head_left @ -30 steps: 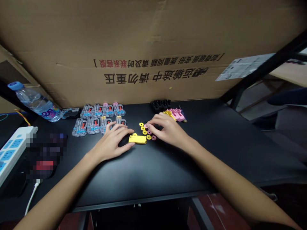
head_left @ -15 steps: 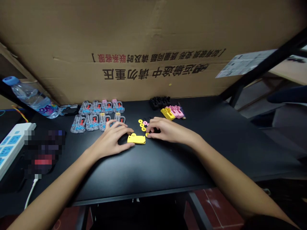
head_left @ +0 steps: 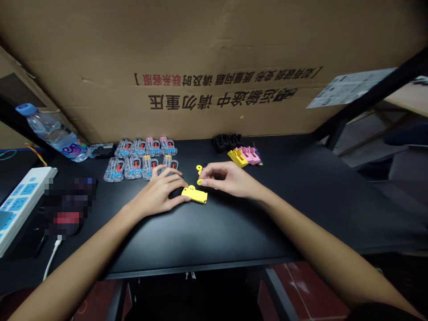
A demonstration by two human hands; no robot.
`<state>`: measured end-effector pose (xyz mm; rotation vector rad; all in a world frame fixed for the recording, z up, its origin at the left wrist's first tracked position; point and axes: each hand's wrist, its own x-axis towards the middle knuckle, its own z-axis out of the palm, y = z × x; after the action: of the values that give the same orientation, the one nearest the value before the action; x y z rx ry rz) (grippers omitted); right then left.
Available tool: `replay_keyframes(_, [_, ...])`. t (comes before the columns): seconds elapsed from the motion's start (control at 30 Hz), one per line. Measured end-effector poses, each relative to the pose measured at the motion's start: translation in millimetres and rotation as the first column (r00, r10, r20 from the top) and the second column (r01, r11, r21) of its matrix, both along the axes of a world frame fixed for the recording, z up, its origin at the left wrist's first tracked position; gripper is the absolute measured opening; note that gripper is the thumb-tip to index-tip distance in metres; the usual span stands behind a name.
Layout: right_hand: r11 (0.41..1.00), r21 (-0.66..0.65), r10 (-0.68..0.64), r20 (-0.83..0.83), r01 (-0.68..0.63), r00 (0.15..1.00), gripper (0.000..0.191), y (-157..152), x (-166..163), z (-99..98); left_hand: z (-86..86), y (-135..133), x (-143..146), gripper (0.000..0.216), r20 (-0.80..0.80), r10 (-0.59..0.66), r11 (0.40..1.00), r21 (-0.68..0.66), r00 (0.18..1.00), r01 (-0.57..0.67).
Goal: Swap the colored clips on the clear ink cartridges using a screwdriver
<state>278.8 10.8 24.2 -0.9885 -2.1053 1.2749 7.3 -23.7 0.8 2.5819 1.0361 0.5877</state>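
Note:
My left hand (head_left: 163,191) rests on the black table, thumb and fingertips closed on the left end of a yellow plastic piece (head_left: 197,195). That piece is oblong, with a round part at its upper edge. Just to its upper right, my right hand (head_left: 229,179) pinches a small yellow ring (head_left: 199,182) between thumb and fingers, apart from the oblong piece. Another loose yellow ring (head_left: 199,167) lies behind the right fingertips. The right hand hides most of the other small rings.
Clear plastic parts (head_left: 133,167) with red and blue bits stand in two rows at the back left. Yellow clips (head_left: 237,157), pink clips (head_left: 250,155) and black pieces (head_left: 226,141) sit at the back right. A bottle (head_left: 55,133) and power strip (head_left: 23,196) are left.
My right hand has lifted the yellow ring from the table and tilted it up. The yellow plastic piece has turned slightly in my left hand. The view has shifted a little.

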Motion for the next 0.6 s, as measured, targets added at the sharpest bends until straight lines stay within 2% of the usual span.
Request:
replay_keyframes(0.13, [0.997, -0.083, 0.0, -0.044, -0.004, 0.999, 0.036, -9.4, -14.7, -5.8, 0.5, -0.8, -0.4, 0.034, -0.012, -0.021, 0.999, 0.028, 1.0, 0.022])
replay_keyframes(0.33, [0.998, -0.055, -0.017, -0.054, 0.014, 0.998, 0.025, -12.4, -20.7, -18.7, -1.5, -0.4, -0.7, 0.033, -0.012, -0.036, 0.998, 0.054, 0.999, 0.036])
replay_keyframes(0.6, [0.996, -0.047, -0.078, -0.051, 0.076, 0.996, 0.02, -21.8, -27.7, -20.3, -1.9, -0.3, -0.4, 0.032, -0.019, -0.032, 0.994, 0.099, 0.999, 0.034])
